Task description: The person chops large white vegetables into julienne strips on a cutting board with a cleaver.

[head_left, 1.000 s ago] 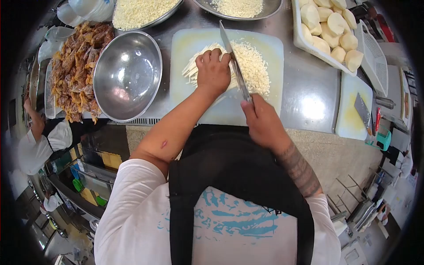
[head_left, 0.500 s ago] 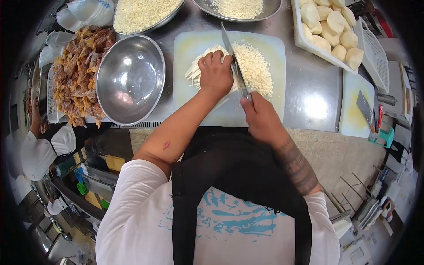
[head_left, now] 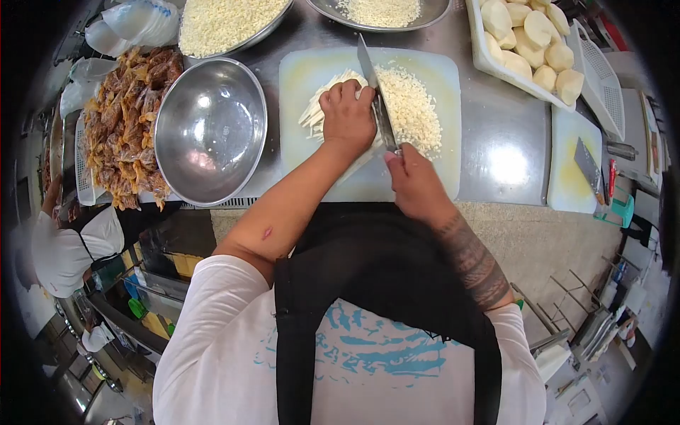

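Note:
On the white cutting board (head_left: 443,177), my left hand (head_left: 346,117) presses down on a bundle of thin pale vegetable strips (head_left: 314,113), its fingers curled close to the blade. My right hand (head_left: 416,180) grips the handle of a kitchen knife (head_left: 383,117), whose blade points away from me along the fingertips of the left hand. Right of the blade lies a loose heap of finely diced pale vegetable (head_left: 416,110). The strip ends under my left hand are hidden.
An empty steel bowl (head_left: 210,134) stands left of the board, beside a pile of brown marinated meat (head_left: 127,134). Bowls of diced pieces (head_left: 230,25) sit behind. Peeled pale vegetables (head_left: 528,46) fill a white crate at right, near a second board (head_left: 567,180) with a cleaver (head_left: 588,166). A co-worker (head_left: 64,255) is at left.
The knife blade has shifted very slightly along the strips, and both hands keep their hold. The whole view has moved a little. The co-worker at far left has shifted.

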### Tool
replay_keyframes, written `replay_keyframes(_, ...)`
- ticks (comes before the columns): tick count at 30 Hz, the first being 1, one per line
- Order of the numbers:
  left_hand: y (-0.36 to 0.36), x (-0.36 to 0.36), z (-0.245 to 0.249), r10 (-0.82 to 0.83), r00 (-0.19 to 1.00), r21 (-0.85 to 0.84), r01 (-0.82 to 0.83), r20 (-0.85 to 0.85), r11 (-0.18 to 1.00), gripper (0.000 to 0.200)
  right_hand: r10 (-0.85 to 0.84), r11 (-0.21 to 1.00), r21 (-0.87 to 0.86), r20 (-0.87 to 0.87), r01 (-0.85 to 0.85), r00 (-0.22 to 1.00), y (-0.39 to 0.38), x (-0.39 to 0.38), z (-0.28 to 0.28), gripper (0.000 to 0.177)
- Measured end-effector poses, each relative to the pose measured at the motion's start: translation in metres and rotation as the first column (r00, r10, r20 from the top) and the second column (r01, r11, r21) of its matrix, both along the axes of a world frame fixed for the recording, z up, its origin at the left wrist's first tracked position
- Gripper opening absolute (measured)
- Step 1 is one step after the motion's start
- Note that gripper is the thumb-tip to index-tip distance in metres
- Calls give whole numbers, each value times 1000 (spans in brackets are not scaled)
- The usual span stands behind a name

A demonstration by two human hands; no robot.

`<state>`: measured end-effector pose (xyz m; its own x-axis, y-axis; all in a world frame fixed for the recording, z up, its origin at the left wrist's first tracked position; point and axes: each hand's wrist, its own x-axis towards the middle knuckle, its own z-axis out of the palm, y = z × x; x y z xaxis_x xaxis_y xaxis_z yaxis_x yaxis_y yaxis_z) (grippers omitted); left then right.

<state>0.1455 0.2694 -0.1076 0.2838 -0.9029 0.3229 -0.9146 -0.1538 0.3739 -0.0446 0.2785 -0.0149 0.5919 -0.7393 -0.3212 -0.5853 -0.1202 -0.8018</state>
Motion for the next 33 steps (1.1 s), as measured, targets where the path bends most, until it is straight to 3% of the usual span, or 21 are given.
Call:
replay_keyframes(2, -1, 0, -3, -3, 1000, -34, 3, 10, 999, 26, -17, 985, 173, 13, 15, 1000, 7, -10, 37, 31)
replay_keyframes(3, -4, 1, -2, -4, 1000, -38, 5, 9, 999, 26, -19, 985, 169, 13, 17, 1000, 7, -9, 27, 31)
replay_keyframes(5, 0, 0, -2, -15, 1000, -24, 15, 0, 1000, 27, -35, 999, -4, 30, 35, 999, 14, -5, -7, 32)
replay_keyframes(8, -1, 0, -3, -3, 1000, -44, 3, 4, 999, 25, -40, 998, -43, 25, 41, 999, 5, 6, -24, 32)
replay_keyframes(12, 1, 3, 3, -5, 1000, -5, 5, -16, 1000, 27, 42, 994, -102, -85, -50, 996, -12, -15, 2, 31)
replay_keyframes(14, 9, 7, 7, -21, 985, -150, -5, -173, 989, 37, 71, 988, -132, -110, -86, 991, -7, -26, 32, 33)
replay_keyframes(17, 42, 3, 37, -45, 998, -205, 36, -40, 978, 47, 91, 984, -141, -148, -112, 985, -16, -36, 0, 34)
replay_keyframes(18, 57, 1, 32, -62, 997, -121, 56, -41, 991, 64, 90, 983, -144, -145, -111, 985, -20, -36, 1, 34)
replay_keyframes(19, 65, -5, 30, -56, 998, -127, 51, -36, 991, 64, 101, 981, -149, -157, -125, 982, -26, -35, 2, 34)
replay_keyframes(21, 86, -17, 21, -125, 992, -12, 125, -23, 992, 86, 126, 979, -140, -164, -149, 978, -29, -37, 13, 34)
replay_keyframes(22, 93, -17, 14, -183, 982, 68, 185, -37, 980, 108, 130, 979, -132, -168, -153, 977, -31, -40, 28, 35)
replay_keyframes(26, 92, 5, -14, -92, 990, 111, 80, 103, 991, 117, 129, 984, -97, -175, -147, 976, -40, -52, -5, 37)
replay_keyframes(29, 86, 19, -2, -79, 989, 183, 54, 129, 982, 115, 142, 987, -60, -151, -152, 978, -44, -51, -2, 36)
replay_keyframes(31, 83, 16, 18, -96, 988, 187, 73, 119, 980, 117, 141, 989, -28, -119, -145, 983, -48, -58, 5, 34)
replay_keyframes(33, 79, 8, 34, -87, 996, 117, 86, 3, 989, 106, 139, 990, 1, -89, -140, 986, -52, -65, 18, 33)
